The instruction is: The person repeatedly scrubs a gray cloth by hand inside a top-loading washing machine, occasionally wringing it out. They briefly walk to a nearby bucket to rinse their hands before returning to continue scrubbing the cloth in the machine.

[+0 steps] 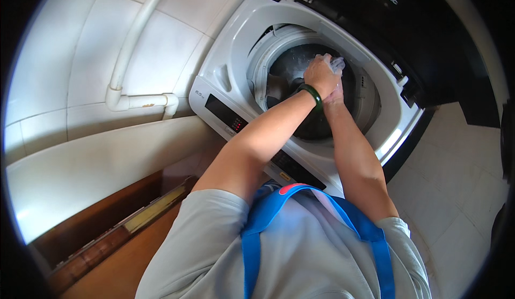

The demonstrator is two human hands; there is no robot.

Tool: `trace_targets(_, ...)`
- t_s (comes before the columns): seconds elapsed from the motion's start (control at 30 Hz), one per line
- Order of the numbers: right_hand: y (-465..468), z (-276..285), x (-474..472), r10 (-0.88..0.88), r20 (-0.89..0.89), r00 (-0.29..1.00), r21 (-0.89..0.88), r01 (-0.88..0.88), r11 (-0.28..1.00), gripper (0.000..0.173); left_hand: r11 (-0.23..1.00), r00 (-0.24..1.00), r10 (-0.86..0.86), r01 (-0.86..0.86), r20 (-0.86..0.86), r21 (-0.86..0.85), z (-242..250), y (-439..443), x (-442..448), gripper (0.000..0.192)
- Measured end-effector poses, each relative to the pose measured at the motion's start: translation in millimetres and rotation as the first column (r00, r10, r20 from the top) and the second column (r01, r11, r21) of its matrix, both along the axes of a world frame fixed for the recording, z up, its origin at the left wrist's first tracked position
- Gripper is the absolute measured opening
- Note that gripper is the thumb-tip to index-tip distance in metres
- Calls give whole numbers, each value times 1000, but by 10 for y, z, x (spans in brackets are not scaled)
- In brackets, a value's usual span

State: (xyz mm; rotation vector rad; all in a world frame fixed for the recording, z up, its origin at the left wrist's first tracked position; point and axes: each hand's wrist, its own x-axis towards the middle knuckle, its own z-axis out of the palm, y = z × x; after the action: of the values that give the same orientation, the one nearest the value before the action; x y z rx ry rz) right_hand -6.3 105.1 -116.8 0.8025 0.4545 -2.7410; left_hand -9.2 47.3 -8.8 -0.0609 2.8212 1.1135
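Both hands meet over the round tub opening (287, 59) of a top-loading washing machine. My left hand (320, 75), with a dark green bangle (313, 93) at its wrist, is closed around a crumpled, wet, whitish translucent piece of material (337, 63). I cannot tell whether that is thin cloth, mesh or film. My right hand (334, 94) presses against the same bundle from below and the right, its fingers mostly hidden behind the left. Beneath them the tub's interior is dark, with a grey shape (277, 86) at its left side.
The machine's dark lid (402, 29) stands raised at the far right. A control panel (225, 114) with lit red lights runs along the near edge. White pipe (147, 101) follows the tiled wall (96, 49) on the left, above a pale curved ledge (112, 146).
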Motion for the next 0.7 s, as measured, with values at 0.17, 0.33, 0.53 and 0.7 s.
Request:
trace_targets(0.17, 36, -33, -23, 41, -44, 998, -58, -43, 997, 38, 987, 995, 85, -90, 44, 131, -235, -42, -149, 41)
trace_targets(0.33, -27, -63, -2, 23, -168, 985, -239, -63, 969, 39, 983, 993, -116, 119, -30, 137, -197, -121, 180, 43)
trace_targets(0.53, -120, -184, 17, -28, -10, 1000, -184, 26, 983, 41, 961, 960, -264, 253, -91, -112, 66, 44, 413, 33)
trace_targets(0.7, -76, -165, -45, -68, 99, 993, -114, 80, 990, 43, 993, 993, 49, -59, 103, 98, -180, -8, -150, 15)
